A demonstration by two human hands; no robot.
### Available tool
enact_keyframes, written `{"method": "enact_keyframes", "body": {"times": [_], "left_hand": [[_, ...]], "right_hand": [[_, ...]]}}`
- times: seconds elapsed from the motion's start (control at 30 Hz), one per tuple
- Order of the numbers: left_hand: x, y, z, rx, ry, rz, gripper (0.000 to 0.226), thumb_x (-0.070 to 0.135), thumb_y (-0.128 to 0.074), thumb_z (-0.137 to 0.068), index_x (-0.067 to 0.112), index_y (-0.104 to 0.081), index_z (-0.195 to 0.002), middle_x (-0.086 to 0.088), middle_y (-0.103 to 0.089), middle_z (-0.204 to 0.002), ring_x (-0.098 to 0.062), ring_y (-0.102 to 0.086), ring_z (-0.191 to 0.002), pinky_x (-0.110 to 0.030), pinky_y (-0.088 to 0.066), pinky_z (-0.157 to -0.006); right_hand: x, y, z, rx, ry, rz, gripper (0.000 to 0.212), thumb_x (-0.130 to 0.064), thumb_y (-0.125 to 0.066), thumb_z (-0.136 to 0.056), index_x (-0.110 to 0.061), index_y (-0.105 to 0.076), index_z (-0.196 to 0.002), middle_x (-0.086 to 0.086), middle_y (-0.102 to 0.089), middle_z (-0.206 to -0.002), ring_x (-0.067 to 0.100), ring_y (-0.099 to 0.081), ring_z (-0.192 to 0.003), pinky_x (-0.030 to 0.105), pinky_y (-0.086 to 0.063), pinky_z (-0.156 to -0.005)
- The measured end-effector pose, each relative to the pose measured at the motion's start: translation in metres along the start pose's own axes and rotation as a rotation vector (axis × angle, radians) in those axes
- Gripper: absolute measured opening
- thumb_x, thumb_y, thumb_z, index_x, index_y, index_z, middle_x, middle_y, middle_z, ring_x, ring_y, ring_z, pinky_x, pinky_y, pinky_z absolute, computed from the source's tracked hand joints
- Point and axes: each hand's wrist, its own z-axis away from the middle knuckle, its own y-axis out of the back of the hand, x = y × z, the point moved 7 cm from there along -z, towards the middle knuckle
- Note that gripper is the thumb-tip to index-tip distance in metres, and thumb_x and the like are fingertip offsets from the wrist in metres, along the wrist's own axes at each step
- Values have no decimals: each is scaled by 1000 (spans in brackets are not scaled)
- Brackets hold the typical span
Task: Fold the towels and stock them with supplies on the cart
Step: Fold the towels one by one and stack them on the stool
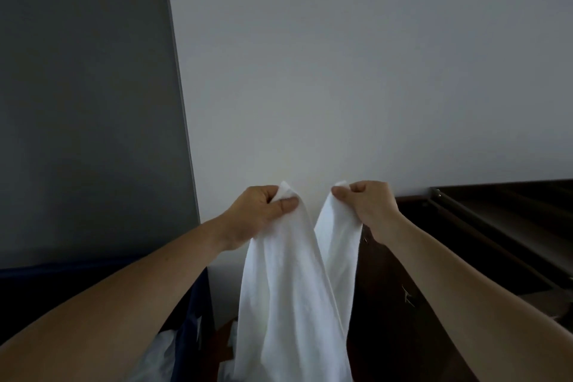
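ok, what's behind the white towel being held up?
Behind the white towel, held by the left hand and right hand, a pale wall shows above and between its corners. A dark wood cabinet stands to its right. Whatever is directly behind the cloth is covered.

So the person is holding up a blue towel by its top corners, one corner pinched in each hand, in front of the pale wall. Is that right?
Nearly. The head view shows the towel is white, not blue. The rest holds: the left hand and the right hand each pinch a top corner, and it hangs in front of the pale wall.
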Motion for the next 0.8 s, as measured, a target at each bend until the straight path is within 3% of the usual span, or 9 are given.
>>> {"method": "enact_keyframes", "body": {"times": [0.1, 0.2, 0.27, 0.43, 0.53, 0.57, 0.63, 0.73, 0.8], "left_hand": [[13, -7, -3, -44, -32, -53, 34, 38, -65, -94, 4, -64, -94, -3, -67, -83, -14, -64, -75, -32, -53, -69], [14, -21, -4, -65, -29, -132, 23, 38, -58, -98, 16, -64, -100, -2, -70, -99, -15, -67, -90, -35, -55, -82], [11, -26, -2, -44, -22, -167, 15, 33, -51, -99, 22, -56, -91, 5, -63, -96, -13, -60, -90, -33, -51, -81], [0, -24, -2, 27, -51, -108, 22, 14, -34, -102, 16, -34, -80, -1, -37, -84, -6, -36, -74, -21, -35, -70], [-5, -22, -2, 82, -67, -128, 23, 24, -40, -104, 14, -43, -83, 5, -44, -82, -1, -41, -68, -18, -38, -66], [-4, -21, -3, 88, -82, -164, 24, 28, -43, -104, 12, -48, -88, 5, -49, -84, -2, -44, -70, -19, -40, -67], [1, -19, -4, 106, -159, -229, 25, 34, -50, -102, 11, -57, -94, -1, -58, -85, -5, -49, -72, -19, -42, -65], [6, -13, -2, 151, -211, -186, 22, 34, -59, -98, 14, -65, -91, -4, -66, -85, -6, -55, -70, -18, -45, -64], [2, -13, -4, 155, -170, -138, 19, 33, -62, -97, 15, -69, -90, -3, -70, -86, -14, -62, -76, -24, -50, -69]], "right_hand": [[-16, -6, 3, 10, 66, -72, 51, -34, -78, -83, 14, -63, -91, 10, -54, -73, 21, -50, -71, 36, -45, -68], [-28, -31, 18, -114, 159, -51, 43, -34, -78, -84, 8, -69, -84, 27, -67, -79, 22, -59, -71, 52, -56, -73], [-29, -42, 27, -167, 192, -37, 48, -34, -74, -88, 13, -63, -83, 30, -61, -75, 23, -54, -70, 52, -52, -69], [-23, -55, 33, -269, 173, -58, 54, -30, -61, -98, 16, -50, -72, 10, -41, -70, 25, -35, -69, 40, -31, -66], [-21, -52, 35, -270, 169, -53, 49, -27, -61, -99, 5, -48, -65, 11, -36, -65, 26, -33, -66, 44, -31, -63], [-20, -51, 35, -269, 165, -64, 49, -28, -64, -97, 7, -50, -65, 16, -43, -63, 26, -40, -63, 48, -39, -62], [-17, -47, 34, -235, 144, -97, 41, -30, -70, -92, 8, -68, -77, 26, -67, -76, 30, -65, -72, 55, -58, -79], [-12, -44, 32, -200, 104, -192, 23, -28, -74, -89, -6, -79, -85, 17, -76, -89, 37, -73, -92, 55, -57, -88], [-11, -47, 33, -219, 104, -216, 27, -26, -71, -92, -1, -78, -86, 23, -74, -92, 43, -70, -95, 58, -56, -88]]}}
